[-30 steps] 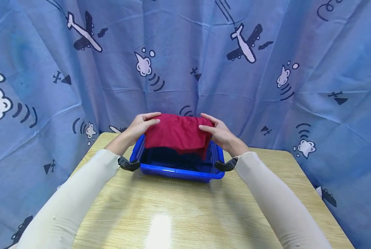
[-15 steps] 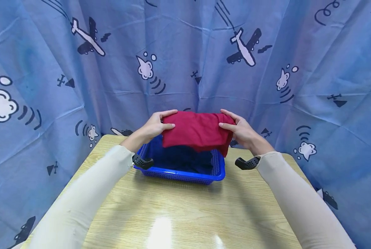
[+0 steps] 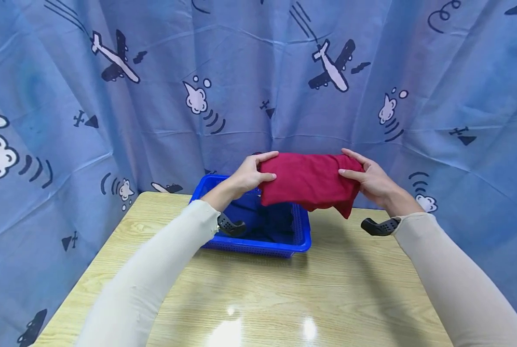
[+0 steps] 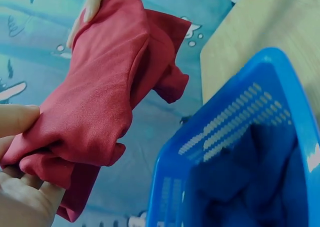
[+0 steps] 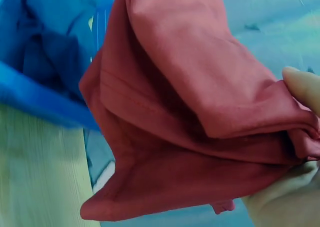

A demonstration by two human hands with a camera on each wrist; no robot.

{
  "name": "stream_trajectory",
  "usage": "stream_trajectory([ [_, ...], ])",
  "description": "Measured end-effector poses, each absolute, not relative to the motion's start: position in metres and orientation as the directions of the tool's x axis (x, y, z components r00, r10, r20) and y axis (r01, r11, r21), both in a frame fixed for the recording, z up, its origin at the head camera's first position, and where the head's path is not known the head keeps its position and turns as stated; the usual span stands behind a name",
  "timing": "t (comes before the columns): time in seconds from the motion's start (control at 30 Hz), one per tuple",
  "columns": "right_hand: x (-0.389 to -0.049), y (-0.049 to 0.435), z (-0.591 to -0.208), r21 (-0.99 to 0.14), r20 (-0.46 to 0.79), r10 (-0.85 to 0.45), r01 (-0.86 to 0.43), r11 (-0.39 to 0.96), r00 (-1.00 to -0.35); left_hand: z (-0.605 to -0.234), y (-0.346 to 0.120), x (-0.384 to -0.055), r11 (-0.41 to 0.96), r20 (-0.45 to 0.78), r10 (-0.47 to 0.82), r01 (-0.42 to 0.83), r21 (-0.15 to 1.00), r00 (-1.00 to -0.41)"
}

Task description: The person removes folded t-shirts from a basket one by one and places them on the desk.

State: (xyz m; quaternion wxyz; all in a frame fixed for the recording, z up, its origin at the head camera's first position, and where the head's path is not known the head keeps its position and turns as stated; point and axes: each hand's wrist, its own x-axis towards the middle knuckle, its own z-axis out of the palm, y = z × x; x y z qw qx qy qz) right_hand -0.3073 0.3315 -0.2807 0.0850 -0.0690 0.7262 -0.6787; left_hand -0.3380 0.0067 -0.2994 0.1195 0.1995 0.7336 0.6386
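Curtain (image 3: pixel 250 62): Blue, plane-printed, hanging behind the scene.
Surface (image 3: pixel 258 299): Pale wood grain, catching glare.
Blue basket (image 3: pixel 301 246): Perforated, resting on the surface, dark blue cloth (image 3: pixel 278 224) inside.
Red cloth (image 3: pixel 306 180): Folded, held aloft near the basket's right end, a corner drooping.
Left hand (image 3: pixel 250 174): Thumb and fingers pinch the red cloth's left end.
Right hand (image 3: pixel 374 182): Grips its right end, likewise parted only by fabric.

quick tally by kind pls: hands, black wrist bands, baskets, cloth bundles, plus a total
Hands: 2 (left hand, right hand)
Black wrist bands: 2 (left band, right band)
Baskets: 1 (blue basket)
Cloth bundles: 2 (red cloth, held in both hands; dark blue cloth, in the basket, number of pieces unclear)
Total: 7
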Motion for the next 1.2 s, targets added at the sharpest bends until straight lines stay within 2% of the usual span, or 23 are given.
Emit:
stream_trajectory([
  [0.4, -0.305, 0.393, -0.295, -0.995, -0.073, -0.207, 0.057, 0.080, -0.976, -0.321, 0.066, -0.330, 0.097, 0.051, 0.516, 0.117, 0.988, -0.855],
  [0.63, -0.300, 0.424, -0.315, -0.980, -0.130, -0.177, 0.098, 0.175, -0.976, -0.342, 0.096, -0.324, 0.116, 0.016, 0.524, 0.090, 0.989, -0.852],
  [0.87, -0.295, 0.448, -0.325, -0.985, -0.126, -0.155, 0.105, 0.140, -0.980, -0.347, 0.124, -0.315, 0.125, -0.012, 0.537, 0.065, 0.990, -0.843],
  [1.07, -0.292, 0.461, -0.333, -0.971, -0.151, -0.132, 0.121, 0.208, -0.980, -0.360, 0.144, -0.312, 0.178, 0.009, 0.519, 0.119, 0.977, -0.855],
  [1.2, -0.290, 0.468, -0.344, -0.966, -0.165, -0.133, 0.133, 0.224, -0.977, -0.370, 0.154, -0.312, 0.261, 0.029, 0.495, 0.180, 0.948, -0.868],
])
